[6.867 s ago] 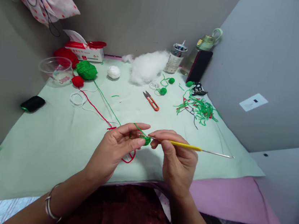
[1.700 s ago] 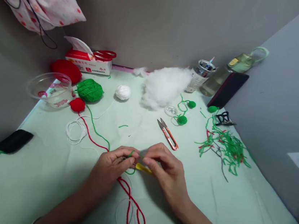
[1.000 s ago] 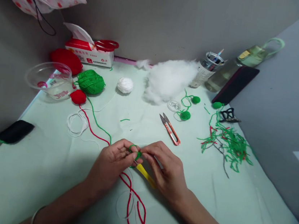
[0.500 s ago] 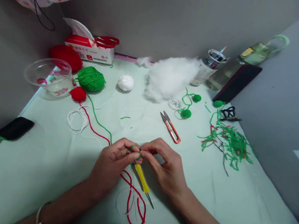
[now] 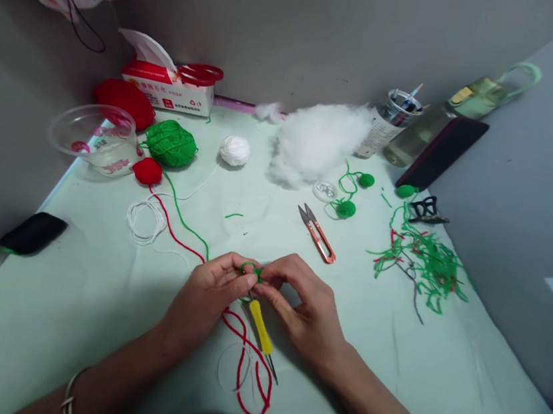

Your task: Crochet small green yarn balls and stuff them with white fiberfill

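My left hand (image 5: 210,293) pinches a small loop of green yarn (image 5: 249,267) between thumb and fingers. Below the fingertips hangs a crochet hook with a yellow handle (image 5: 260,326), its upper shaft going up to the green loop. The fingertips of my right hand (image 5: 307,305) are closed on the same green yarn, right beside the left thumb. A red yarn strand (image 5: 241,364) lies looped on the table under the hands, with thin white thread around it. Fingers hide much of the green work.
Orange-handled thread snips (image 5: 318,233) lie beyond my hands. Green (image 5: 171,143), red (image 5: 148,171) and white yarn balls (image 5: 235,151) sit at the back left near a plastic tub (image 5: 112,153). White stuffing (image 5: 317,141) lies behind, yarn scraps (image 5: 431,263) to the right.
The fingers have shifted slightly around the green yarn, and more of its loop shows between them. The hanging hook has swung a little to the left at its lower end.
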`<state>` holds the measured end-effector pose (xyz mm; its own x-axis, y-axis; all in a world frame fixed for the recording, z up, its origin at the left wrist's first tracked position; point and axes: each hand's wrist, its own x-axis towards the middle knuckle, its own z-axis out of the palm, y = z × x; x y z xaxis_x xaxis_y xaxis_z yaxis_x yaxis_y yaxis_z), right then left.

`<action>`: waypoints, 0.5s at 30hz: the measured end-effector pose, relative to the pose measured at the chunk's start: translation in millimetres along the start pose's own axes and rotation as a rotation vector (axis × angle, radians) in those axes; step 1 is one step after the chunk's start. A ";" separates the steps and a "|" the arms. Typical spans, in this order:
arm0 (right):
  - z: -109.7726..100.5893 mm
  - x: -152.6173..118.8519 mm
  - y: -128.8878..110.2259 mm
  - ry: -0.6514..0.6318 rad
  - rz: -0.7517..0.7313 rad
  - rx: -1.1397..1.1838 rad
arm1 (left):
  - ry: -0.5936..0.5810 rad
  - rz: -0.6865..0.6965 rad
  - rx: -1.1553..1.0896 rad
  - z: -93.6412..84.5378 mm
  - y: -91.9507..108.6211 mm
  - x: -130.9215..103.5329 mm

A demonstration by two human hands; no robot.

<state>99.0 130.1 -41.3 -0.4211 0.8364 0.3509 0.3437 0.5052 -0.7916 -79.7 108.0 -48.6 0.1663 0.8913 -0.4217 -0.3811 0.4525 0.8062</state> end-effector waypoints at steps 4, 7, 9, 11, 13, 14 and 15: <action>-0.8 -1.1 1.1 0.027 -0.015 -0.013 | -0.042 -0.048 -0.055 -2.2 -1.4 1.3; -1.3 0.1 1.1 0.049 -0.030 -0.015 | -0.013 -0.042 -0.024 -1.5 -0.7 0.9; -1.3 0.9 0.7 0.051 -0.014 -0.020 | -0.006 -0.034 0.001 0.1 0.0 0.3; -1.0 1.4 0.0 0.048 0.028 -0.027 | 0.005 -0.010 0.024 2.0 0.4 -0.7; -0.5 1.8 -0.9 0.057 0.074 -0.025 | 0.016 0.028 0.048 3.7 0.1 -1.9; -0.3 1.9 -1.3 0.060 0.098 -0.025 | 0.021 0.051 0.056 4.4 -0.3 -2.5; -0.1 2.0 -1.6 0.061 0.122 -0.026 | 0.022 0.072 0.060 5.0 -0.9 -3.0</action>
<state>97.7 131.0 -39.2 -0.3234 0.9030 0.2830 0.4110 0.4034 -0.8176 -75.3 105.1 -46.0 0.1203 0.9209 -0.3707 -0.3361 0.3891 0.8577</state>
